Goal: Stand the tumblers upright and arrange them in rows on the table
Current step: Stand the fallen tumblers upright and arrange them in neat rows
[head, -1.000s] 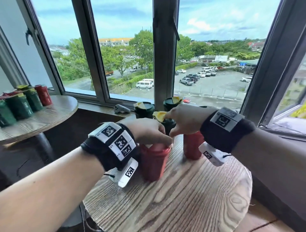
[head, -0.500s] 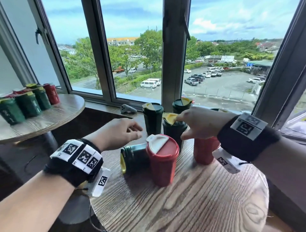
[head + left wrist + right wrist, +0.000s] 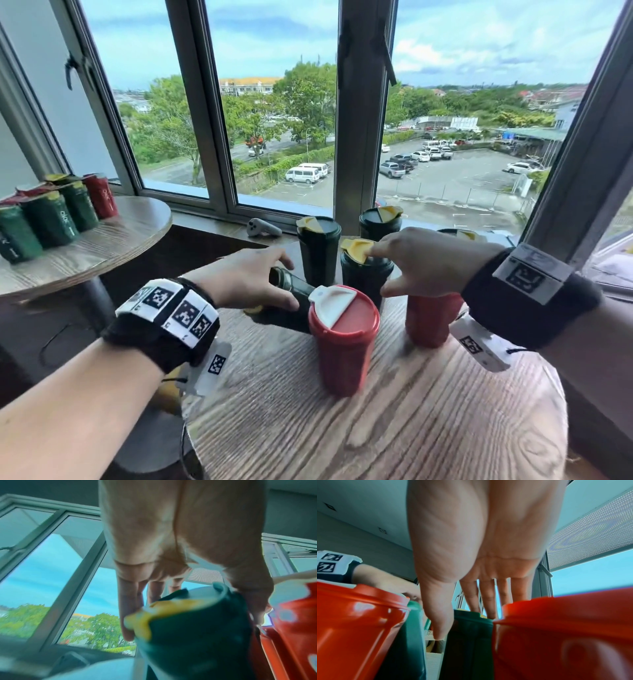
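A dark green tumbler (image 3: 296, 293) with a yellow lid flap lies on its side at the left of the round wooden table (image 3: 428, 421). My left hand (image 3: 284, 284) spans it, fingers (image 3: 127, 609) on one side and thumb on the other; in the left wrist view this tumbler (image 3: 197, 642) is blurred. My right hand (image 3: 378, 272) is open, fingertips resting on the yellow flap of an upright green tumbler (image 3: 363, 274), thumb hanging beside it. A red tumbler (image 3: 342, 342) with a white flap stands in front. Another red tumbler (image 3: 430, 318) stands under my right wrist.
Three more green tumblers (image 3: 318, 250) stand upright at the table's far edge by the window frame. A white controller (image 3: 263, 228) lies on the sill. A second round table (image 3: 130, 236) at the left carries several green and red tumblers (image 3: 51, 222).
My left hand let go of the front red tumbler, swung out to the left and came down around the lying green tumbler. My right hand stayed on the yellow flap.
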`<state>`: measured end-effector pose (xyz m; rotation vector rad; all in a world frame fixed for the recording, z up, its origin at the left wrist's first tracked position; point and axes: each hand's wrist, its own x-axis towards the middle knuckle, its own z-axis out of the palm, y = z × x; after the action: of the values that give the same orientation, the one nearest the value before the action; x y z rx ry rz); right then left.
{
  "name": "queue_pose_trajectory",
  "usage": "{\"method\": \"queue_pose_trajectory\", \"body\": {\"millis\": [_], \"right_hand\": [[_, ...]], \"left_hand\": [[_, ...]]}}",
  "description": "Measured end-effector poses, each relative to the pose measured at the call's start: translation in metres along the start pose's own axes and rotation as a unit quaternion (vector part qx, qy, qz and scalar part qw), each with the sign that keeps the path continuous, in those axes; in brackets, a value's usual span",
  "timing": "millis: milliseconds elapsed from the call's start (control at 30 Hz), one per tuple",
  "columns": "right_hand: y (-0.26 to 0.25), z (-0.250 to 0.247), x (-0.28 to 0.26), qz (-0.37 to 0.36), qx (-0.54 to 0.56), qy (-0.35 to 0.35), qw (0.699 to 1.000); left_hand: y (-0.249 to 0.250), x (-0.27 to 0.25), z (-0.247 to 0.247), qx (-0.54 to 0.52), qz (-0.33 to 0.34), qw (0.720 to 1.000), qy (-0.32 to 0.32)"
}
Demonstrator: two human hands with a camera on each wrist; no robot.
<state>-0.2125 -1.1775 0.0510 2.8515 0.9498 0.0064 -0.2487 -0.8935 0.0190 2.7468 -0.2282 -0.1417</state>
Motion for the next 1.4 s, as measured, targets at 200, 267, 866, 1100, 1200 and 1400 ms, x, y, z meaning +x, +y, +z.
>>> {"method": "queue_pose_trajectory", "body": {"millis": [200,267,866,1100,1200,1400], "right_hand": [[-0.001,-0.001,0.000,0.009,0.000,-0.002,1.000],[-0.001,-0.001,0.000,0.014,0.001,-0.003,1.000],[0.014,-0.015,-0.022,0.015,0.078,0.056,0.995],[0.032,-0.022,-0.049,0.041,0.084,0.038,0.995],[0.040,-0.017,-0.051,0.062,0.091,-0.014,0.994],[0.045,-0.008,-0.047,0.072,0.070,-0.057,0.993]], "left_hand": [[0.038,0.034,-0.017,0.128,0.057,0.990,-0.024],[0.046,0.040,-0.015,0.152,0.074,0.985,-0.033],[0.024,0.034,-0.002,0.132,0.131,0.983,-0.001],[0.017,0.027,-0.004,0.111,0.147,0.983,0.001],[0.018,0.027,-0.001,0.109,0.149,0.983,-0.002],[0.016,0.024,0.007,0.093,0.139,0.986,-0.007]]}}
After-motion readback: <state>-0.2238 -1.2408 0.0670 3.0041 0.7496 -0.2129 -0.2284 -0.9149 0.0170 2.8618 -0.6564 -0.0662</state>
